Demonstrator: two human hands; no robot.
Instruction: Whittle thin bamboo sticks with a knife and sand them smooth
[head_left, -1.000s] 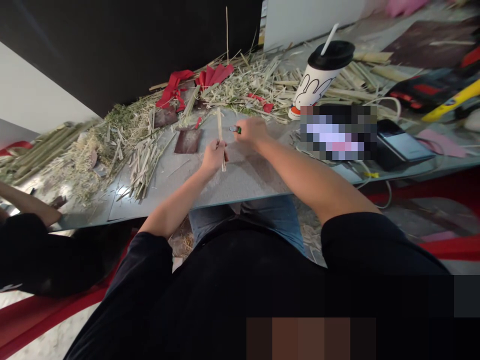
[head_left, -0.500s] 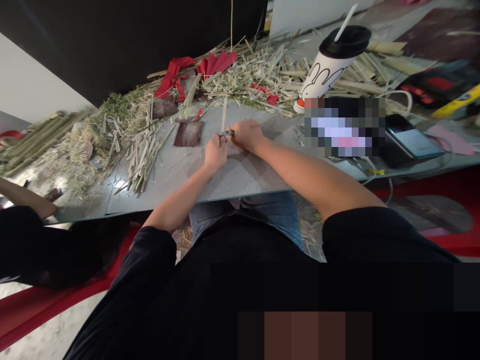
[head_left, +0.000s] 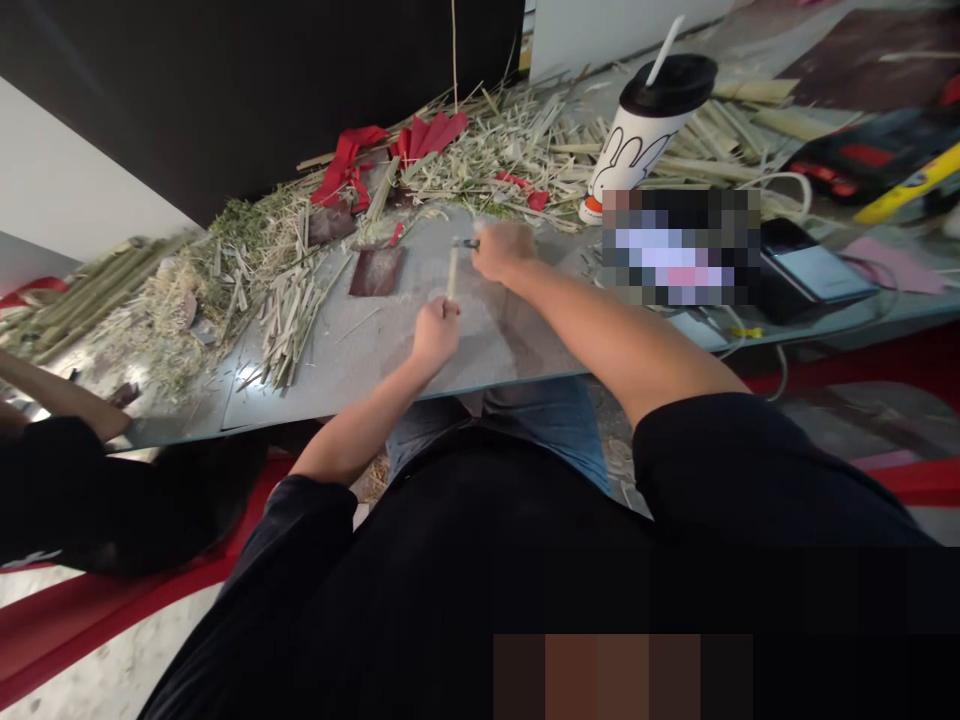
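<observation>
My left hand [head_left: 436, 336] is closed around the lower end of a narrow, pale bamboo strip [head_left: 453, 272], which points away from me over the table. Beyond it, my right hand [head_left: 504, 250] is a fist around a small knife [head_left: 469, 243]. Its short blade reaches left across the strip's far part; whether it touches is blurred. A dark brown sandpaper square [head_left: 375, 271] lies to the left of both hands. Further left is a loose bundle of thin split strips [head_left: 289, 325] on the grey tabletop [head_left: 330, 378].
Shavings [head_left: 480, 150] and red cloth scraps [head_left: 431, 137] pile along the back. A lidded cup with straw [head_left: 649, 120] stands right, near a phone [head_left: 814, 262], cables and a yellow tool [head_left: 911, 187]. A co-worker's arm [head_left: 64, 400] rests at the left edge.
My right hand has moved away from me and slightly right with the knife. My left hand has come slightly nearer me, so the hands are apart and more of the strip shows between them.
</observation>
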